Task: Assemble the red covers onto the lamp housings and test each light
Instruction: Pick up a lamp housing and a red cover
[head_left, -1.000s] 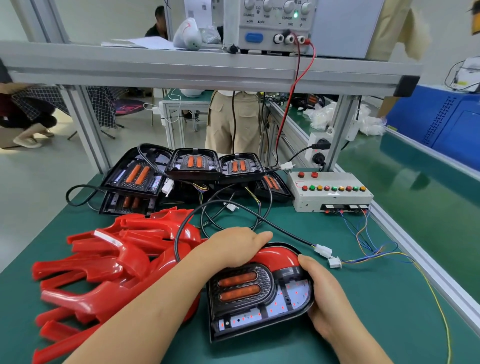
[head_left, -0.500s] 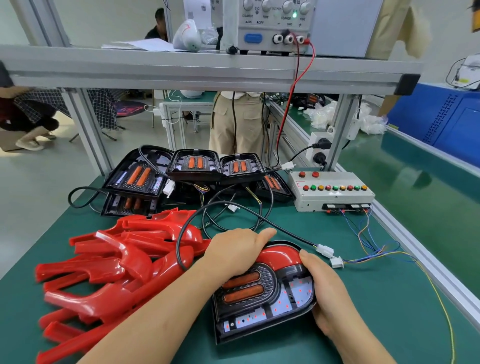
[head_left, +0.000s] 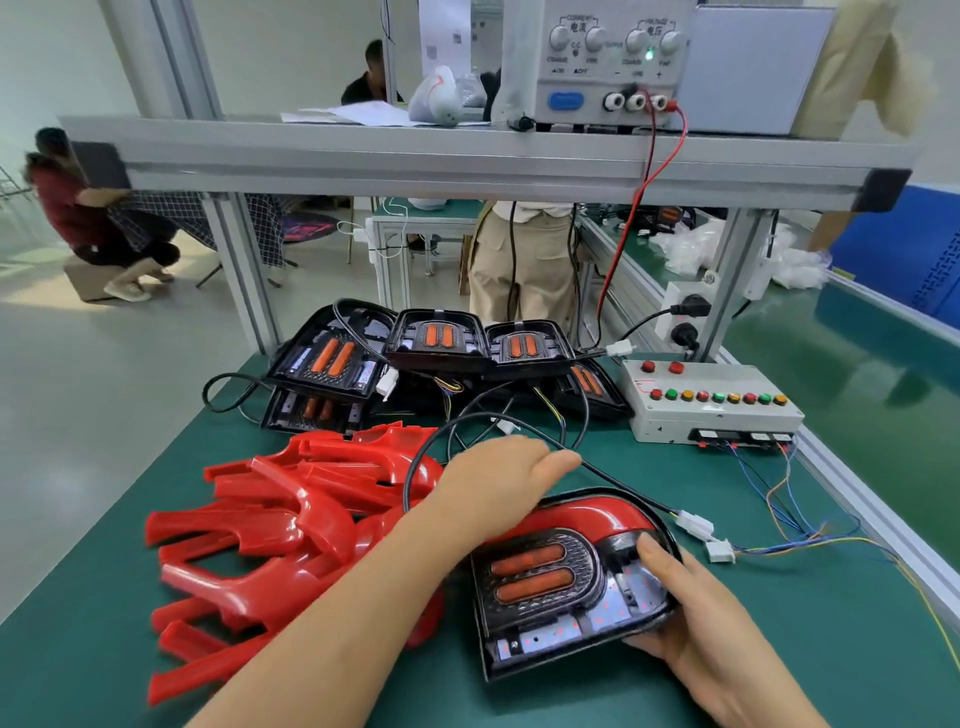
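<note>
Both hands make the grip on one lamp housing (head_left: 566, 587) at the lower centre of the frame. The left hand (head_left: 498, 488) lies palm-down over the housing's upper left corner, fingers pressed flat on the red cover (head_left: 597, 514) that sits along its top edge. The right hand (head_left: 696, 623) cups the housing's right rim from beneath, its thumb bent over the edge onto the inner face. The housing is black, tilted up toward the camera, with two orange oval lenses in a textured centre panel and small red points showing on the pale board around them.

A black cable (head_left: 613, 478) loops from behind the left hand and runs right to a white connector (head_left: 696, 525), which lies just beside a second white connector (head_left: 721, 551) on the green table (head_left: 831, 649); whether the two are joined I cannot tell. Coloured wires run from there toward a grey test box (head_left: 711, 410) with a row of red, green and yellow buttons, at the right middle of the frame.

A heap of loose red covers (head_left: 270, 540) fills the lower left, touching the left forearm. Behind it, at centre, a stack of uncovered lamp housings (head_left: 436, 353) rests on the table. A bench power supply (head_left: 597, 62) stands on the aluminium shelf (head_left: 415, 161) at the top, a red lead hanging from it.
</note>
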